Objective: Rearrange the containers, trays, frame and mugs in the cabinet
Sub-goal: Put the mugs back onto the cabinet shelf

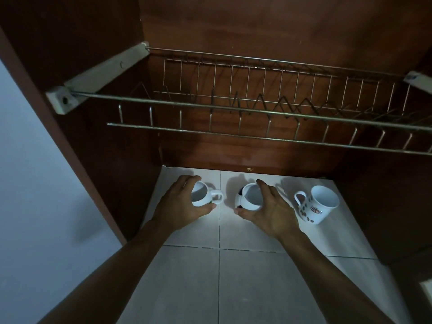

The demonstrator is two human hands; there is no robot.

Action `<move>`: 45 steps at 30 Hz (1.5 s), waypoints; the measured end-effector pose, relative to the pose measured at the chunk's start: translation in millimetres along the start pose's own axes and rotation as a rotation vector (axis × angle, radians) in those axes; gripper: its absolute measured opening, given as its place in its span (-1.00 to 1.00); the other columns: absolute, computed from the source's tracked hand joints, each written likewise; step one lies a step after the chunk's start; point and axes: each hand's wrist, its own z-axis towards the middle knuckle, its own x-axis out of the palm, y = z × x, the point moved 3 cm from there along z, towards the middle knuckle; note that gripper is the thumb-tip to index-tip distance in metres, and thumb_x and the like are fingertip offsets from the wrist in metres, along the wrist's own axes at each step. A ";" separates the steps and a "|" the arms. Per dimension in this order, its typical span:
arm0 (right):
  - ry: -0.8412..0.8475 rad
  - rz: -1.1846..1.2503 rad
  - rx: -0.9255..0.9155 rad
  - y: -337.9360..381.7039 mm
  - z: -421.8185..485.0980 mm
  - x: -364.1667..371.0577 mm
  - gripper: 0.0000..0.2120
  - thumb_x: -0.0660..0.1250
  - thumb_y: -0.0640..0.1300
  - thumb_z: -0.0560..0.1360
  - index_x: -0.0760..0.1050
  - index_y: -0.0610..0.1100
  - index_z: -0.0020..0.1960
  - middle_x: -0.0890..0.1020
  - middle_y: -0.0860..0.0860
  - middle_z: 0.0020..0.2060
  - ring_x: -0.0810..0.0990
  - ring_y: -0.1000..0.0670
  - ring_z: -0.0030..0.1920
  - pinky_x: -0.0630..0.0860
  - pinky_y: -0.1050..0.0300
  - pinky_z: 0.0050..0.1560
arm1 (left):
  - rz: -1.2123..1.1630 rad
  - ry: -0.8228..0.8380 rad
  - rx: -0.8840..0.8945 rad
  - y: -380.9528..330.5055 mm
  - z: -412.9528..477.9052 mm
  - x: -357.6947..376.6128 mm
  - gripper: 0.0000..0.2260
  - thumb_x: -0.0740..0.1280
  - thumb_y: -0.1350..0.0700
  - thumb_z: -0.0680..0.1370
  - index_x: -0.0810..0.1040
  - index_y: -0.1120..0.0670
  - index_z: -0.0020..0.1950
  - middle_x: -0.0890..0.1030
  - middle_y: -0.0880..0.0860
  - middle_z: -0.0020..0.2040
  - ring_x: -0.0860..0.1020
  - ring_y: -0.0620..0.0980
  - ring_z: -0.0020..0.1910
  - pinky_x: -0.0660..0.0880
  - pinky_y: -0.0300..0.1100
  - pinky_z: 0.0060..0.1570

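Gripping mugs on the white tiles (219, 232) below the wire rack (233, 109), the left hand (180, 203) is curling round the plain white mug (210, 199) and the right hand (272, 208) round the football-patterned mug (242, 203), likely a pickup, calling next for a level lift

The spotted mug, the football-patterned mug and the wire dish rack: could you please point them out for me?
spotted mug (315, 210), head view, on the logo on its side.
football-patterned mug (249, 197), head view, on its white inner wall.
wire dish rack (233, 108), head view, on its front top rail.
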 end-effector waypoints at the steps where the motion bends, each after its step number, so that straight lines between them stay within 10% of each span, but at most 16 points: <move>1: -0.001 0.005 0.000 -0.2 -0.5 0.6 -0.05 0.37 0.41 0.34 0.05 0.07 0.55 0.27 0.04 0.50 0.33 -0.06 0.45 0.34 -0.04 0.39 | 0.002 -0.004 -0.001 0.1 0.1 0.2 -0.25 0.41 -0.32 0.26 0.44 0.07 0.33 0.50 0.01 0.29 0.48 0.02 0.24 0.48 -0.04 0.24; 45: -0.267 0.062 -0.095 12.5 -86.3 -45.6 -0.13 0.46 0.34 0.23 0.31 0.05 0.44 0.50 0.03 0.32 0.42 -0.07 0.30 0.42 0.01 0.21 | 0.164 -0.183 0.171 -67.0 -55.0 -70.2 -0.24 0.29 -0.42 0.30 0.56 0.14 0.23 0.62 0.06 0.19 0.57 0.05 0.16 0.42 -0.12 0.26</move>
